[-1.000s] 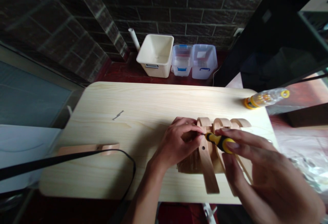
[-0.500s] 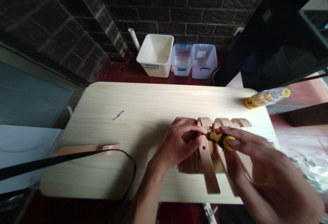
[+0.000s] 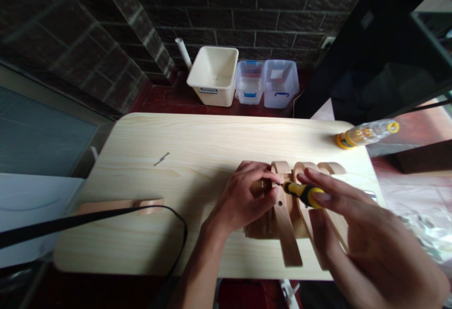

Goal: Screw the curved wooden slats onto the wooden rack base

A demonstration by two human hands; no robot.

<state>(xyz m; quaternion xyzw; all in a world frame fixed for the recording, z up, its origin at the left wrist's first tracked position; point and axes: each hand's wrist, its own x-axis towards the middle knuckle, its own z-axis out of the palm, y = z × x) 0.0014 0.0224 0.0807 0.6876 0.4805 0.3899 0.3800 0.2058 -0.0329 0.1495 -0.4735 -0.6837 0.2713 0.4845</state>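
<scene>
My right hand (image 3: 363, 233) holds a yellow and black screwdriver (image 3: 303, 193) by its handle, the tip pointing left at the upper part of a curved wooden piece (image 3: 287, 236). Thumb and fingers of my left hand (image 3: 243, 198) are bent around the screwdriver's tip, beside that piece; whether they pinch a screw is too small to tell. A dark hole shows in the wood just below the tip. More curved wooden pieces (image 3: 331, 167) stand to the right, partly hidden by my right hand. Brown material lies under them.
Two thin screws (image 3: 162, 159) lie on the table (image 3: 197, 134) at the left. Nearer are another wooden piece (image 3: 151, 205) and a black strap (image 3: 70, 223). A clear bit container with yellow ends (image 3: 367, 134) stands at the right back. Bins (image 3: 213, 90) sit beyond.
My left thumb has shifted slightly away from the screwdriver's tip. My right thumb has eased a little off the handle. The wooden pieces have stayed in place.
</scene>
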